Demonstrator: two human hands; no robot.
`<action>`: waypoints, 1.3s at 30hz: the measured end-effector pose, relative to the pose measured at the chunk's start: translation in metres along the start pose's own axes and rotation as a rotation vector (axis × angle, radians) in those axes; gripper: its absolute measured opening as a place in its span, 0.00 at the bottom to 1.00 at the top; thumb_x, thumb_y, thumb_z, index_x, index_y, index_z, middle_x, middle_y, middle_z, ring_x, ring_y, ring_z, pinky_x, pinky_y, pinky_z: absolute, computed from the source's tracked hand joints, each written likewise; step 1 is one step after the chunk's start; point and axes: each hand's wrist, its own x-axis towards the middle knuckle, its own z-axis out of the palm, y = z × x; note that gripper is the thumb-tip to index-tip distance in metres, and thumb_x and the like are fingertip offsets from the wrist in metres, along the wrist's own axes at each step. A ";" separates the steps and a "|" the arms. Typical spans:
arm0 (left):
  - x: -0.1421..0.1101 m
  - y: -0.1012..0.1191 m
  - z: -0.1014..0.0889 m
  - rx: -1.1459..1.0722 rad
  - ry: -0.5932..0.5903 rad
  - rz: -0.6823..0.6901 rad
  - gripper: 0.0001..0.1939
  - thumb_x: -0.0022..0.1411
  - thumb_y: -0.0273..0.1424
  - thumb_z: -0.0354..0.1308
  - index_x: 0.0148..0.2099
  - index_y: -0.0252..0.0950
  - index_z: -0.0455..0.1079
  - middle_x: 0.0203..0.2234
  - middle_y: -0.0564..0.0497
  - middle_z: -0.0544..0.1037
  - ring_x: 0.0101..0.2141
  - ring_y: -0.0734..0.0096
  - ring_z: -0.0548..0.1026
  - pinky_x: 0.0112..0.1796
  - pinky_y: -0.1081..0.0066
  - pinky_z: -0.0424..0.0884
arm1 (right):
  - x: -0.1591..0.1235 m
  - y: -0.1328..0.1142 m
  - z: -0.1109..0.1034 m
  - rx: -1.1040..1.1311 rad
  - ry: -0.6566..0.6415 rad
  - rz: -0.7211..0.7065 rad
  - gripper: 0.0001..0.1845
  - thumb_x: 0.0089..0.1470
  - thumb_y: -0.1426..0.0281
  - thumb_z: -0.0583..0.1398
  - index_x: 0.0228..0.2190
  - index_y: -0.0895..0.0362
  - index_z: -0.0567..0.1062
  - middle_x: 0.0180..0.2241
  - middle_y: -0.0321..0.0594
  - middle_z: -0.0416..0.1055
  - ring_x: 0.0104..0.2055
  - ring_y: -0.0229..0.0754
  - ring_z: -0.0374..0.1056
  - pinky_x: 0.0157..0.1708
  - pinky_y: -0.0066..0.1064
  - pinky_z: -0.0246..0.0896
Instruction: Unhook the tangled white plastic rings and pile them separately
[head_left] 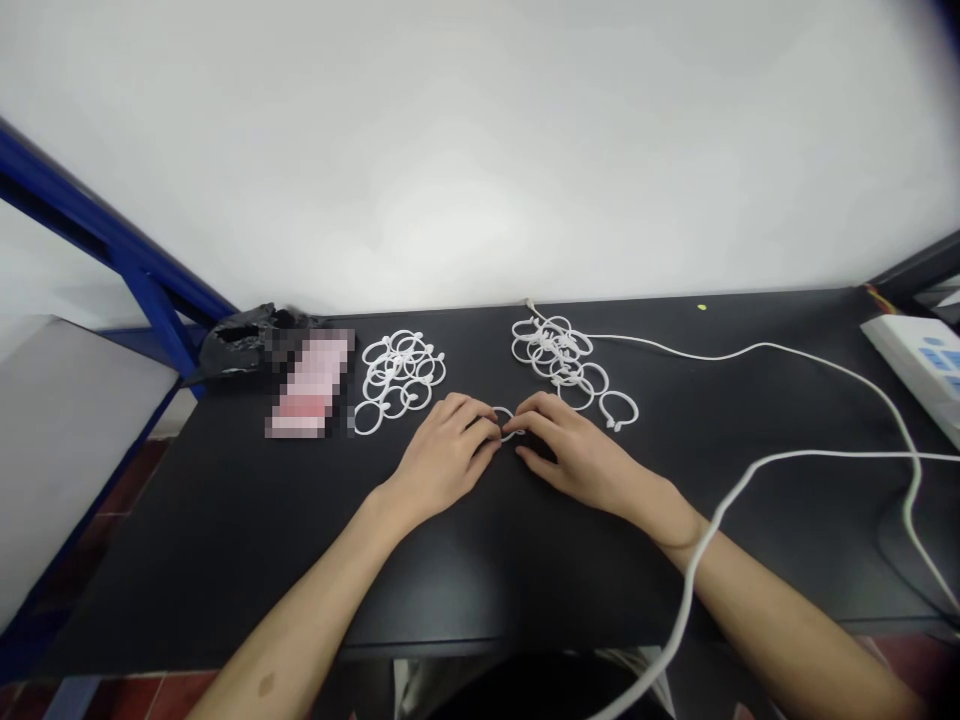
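Observation:
A thin white curtain ring (504, 408) is held low over the black table between my two hands, its sides partly hidden by fingers. My left hand (454, 445) grips the ring's left side with fingers and thumb bent inward. On the opposite side, my right hand (574, 445) has its curled fingertips on the ring near some small white ends. To the left lies a pile of similar white rings (397, 372), overlapping one another. Another heap of white rings (555, 350) is beyond my right hand, and one loose ring (619, 408) with a gap between its knobbed ends lies at its near edge.
A white cable (712, 357) runs across the black table (450, 590) to the right; another stretch passes over my right forearm. A blurred pink item (315, 380) and a crumpled black bag (247, 340) lie left. A white box (919, 365) stands right, a blue frame (142, 270) left.

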 end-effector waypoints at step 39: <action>-0.001 0.007 -0.007 -0.167 -0.087 -0.112 0.23 0.63 0.45 0.59 0.53 0.37 0.64 0.45 0.47 0.76 0.44 0.60 0.70 0.46 0.59 0.67 | 0.002 -0.012 0.011 0.313 0.273 0.079 0.04 0.62 0.73 0.58 0.37 0.55 0.74 0.34 0.38 0.75 0.35 0.36 0.72 0.36 0.27 0.67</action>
